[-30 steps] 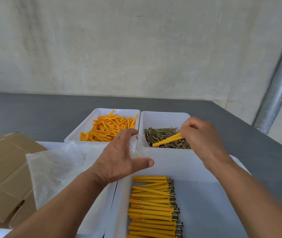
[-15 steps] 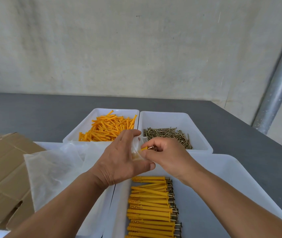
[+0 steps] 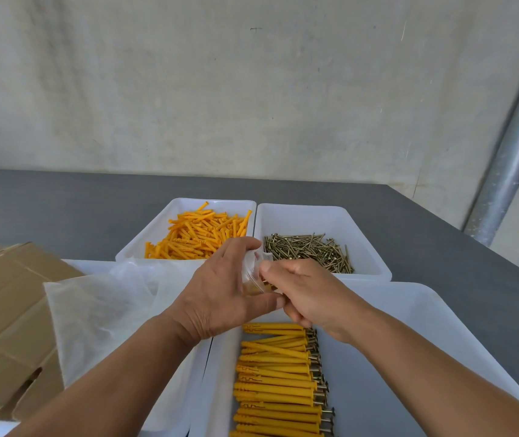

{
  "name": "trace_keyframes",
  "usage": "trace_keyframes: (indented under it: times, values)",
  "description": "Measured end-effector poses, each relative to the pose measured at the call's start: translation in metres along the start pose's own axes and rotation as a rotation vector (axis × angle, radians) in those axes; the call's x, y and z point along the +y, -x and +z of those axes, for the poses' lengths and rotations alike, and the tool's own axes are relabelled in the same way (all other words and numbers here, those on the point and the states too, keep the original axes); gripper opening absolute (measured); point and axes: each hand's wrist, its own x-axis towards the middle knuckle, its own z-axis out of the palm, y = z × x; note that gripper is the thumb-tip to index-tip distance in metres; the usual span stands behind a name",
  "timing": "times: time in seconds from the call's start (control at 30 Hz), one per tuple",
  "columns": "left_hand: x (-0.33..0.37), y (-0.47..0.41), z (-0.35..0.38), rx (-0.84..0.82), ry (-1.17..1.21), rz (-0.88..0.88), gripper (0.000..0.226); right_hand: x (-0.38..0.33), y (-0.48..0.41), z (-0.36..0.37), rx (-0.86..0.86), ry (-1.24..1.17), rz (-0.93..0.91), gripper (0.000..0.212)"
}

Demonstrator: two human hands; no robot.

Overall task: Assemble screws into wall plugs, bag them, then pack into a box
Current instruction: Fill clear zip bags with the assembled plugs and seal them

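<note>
1. The left hand hangs just above the far rim of the near tray. Its fingers and thumb are curled round a small clear bag and grip it with the mouth towards the other hand.
2. Something yellow shows through the bag's lower part.
3. The right hand, also over that far rim, has its fingers bunched and curled at the bag's mouth, with the thumb touching the plastic. Whether they pinch anything is hidden.
4. Both forearms reach forward over the near tray, wrists turned inward so the hands meet.
5. Assembled plugs lie in a row along the near tray's left side.
6. Beyond the near tray stand a tray of loose plugs and a tray of screws.
7. Left of the near tray lie a stack of clear bags and flat cardboard.
</note>
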Motion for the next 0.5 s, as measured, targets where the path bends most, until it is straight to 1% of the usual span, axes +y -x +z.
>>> trace_keyframes:
  times: [0.2,0.3,0.37,0.43,0.5]
  values:
    - [0.002,0.000,0.000,0.004,0.031,-0.006,0.092,-0.001,0.004,0.006,-0.101,0.039,-0.013,0.041]
    - [0.001,0.000,0.000,0.018,0.036,-0.018,0.080,-0.002,0.005,0.007,-0.115,0.025,-0.013,0.037]
    - [-0.001,0.000,0.000,0.040,0.049,-0.044,0.074,-0.004,0.004,0.006,-0.101,-0.019,-0.028,0.031]
    - [-0.002,-0.001,-0.001,0.051,0.061,-0.079,0.072,-0.004,0.001,0.001,-0.055,-0.050,-0.054,0.030]
    - [-0.002,-0.001,-0.002,0.064,0.091,-0.103,0.071,-0.004,-0.001,-0.005,0.034,0.034,-0.072,0.028]
